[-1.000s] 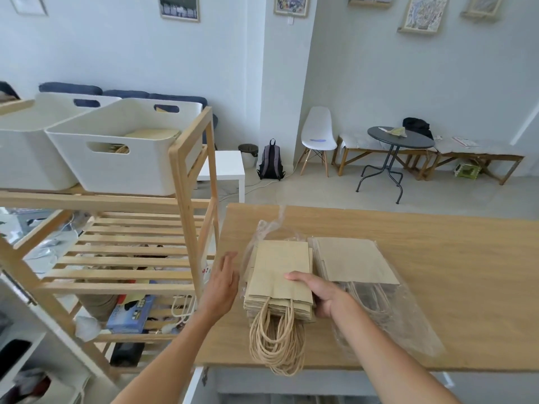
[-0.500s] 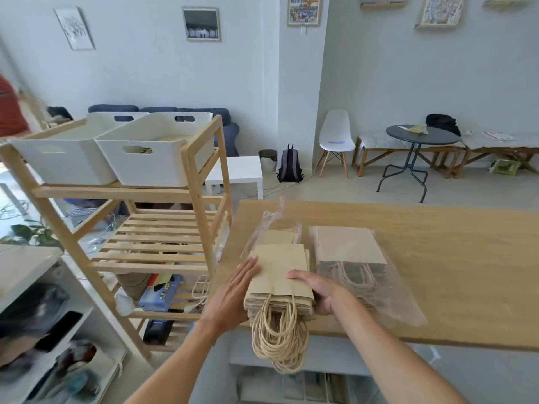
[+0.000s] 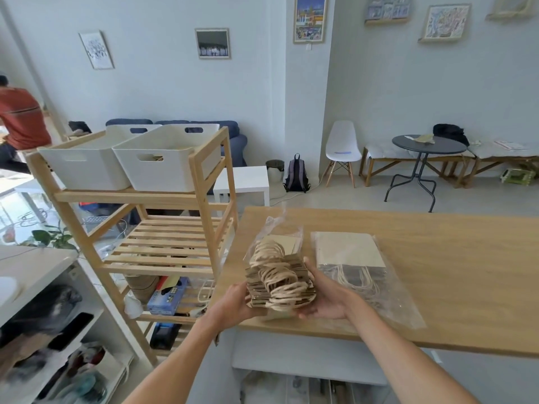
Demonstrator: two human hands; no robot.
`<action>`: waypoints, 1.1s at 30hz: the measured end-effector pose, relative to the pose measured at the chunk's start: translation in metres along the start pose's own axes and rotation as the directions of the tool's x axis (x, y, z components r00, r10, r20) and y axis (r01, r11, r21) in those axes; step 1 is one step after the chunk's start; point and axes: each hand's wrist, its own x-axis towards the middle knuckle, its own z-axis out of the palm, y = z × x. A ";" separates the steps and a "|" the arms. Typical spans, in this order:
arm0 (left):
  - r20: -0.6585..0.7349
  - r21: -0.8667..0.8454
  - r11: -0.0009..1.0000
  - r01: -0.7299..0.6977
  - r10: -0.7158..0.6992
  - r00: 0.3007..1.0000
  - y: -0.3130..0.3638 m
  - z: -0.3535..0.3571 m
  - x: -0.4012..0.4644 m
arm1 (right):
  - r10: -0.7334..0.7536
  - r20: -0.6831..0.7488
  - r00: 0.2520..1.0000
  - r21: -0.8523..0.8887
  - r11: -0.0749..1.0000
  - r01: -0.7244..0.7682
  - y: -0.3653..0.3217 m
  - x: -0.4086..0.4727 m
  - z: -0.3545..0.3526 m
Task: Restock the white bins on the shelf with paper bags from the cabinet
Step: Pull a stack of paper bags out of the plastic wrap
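A stack of brown paper bags (image 3: 280, 279) with twine handles is held upright, handles toward me, above the near edge of the wooden table (image 3: 437, 272). My left hand (image 3: 234, 301) grips its left side and my right hand (image 3: 325, 295) grips its right side. Behind it lies an opened clear plastic wrapper (image 3: 280, 228) holding a few more bags. A second sealed pack of bags (image 3: 355, 263) lies flat to the right. Two white bins (image 3: 163, 167) stand side by side on the top of the wooden shelf (image 3: 204, 205); the right bin shows some bags through its handle slot.
The shelf stands just left of the table, with bare slatted middle tiers and boxes on the bottom tier. A low white cabinet (image 3: 43, 301) with clutter is at the near left. A person in a red shirt (image 3: 20, 118) stands far left. Chairs, a round table and a backpack are far behind.
Both hands have lifted the stack of bags off the table and tipped it upright, handles toward me. The view has pulled back and tilted upward.
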 end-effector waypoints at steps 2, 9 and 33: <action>0.088 -0.095 0.992 0.085 -0.077 0.993 0.001 -0.003 0.007 | 0.019 -0.044 0.999 0.015 1.000 -0.018 0.004 0.007 -0.005; 0.205 -0.368 0.891 0.265 -0.200 0.958 -0.014 -0.004 0.036 | -0.018 -0.208 0.978 0.107 0.993 0.041 0.017 0.035 -0.011; -0.075 -0.710 0.666 0.229 -0.395 0.915 -0.011 0.046 0.031 | -0.445 -0.384 0.809 -0.444 0.857 0.261 0.034 0.040 0.030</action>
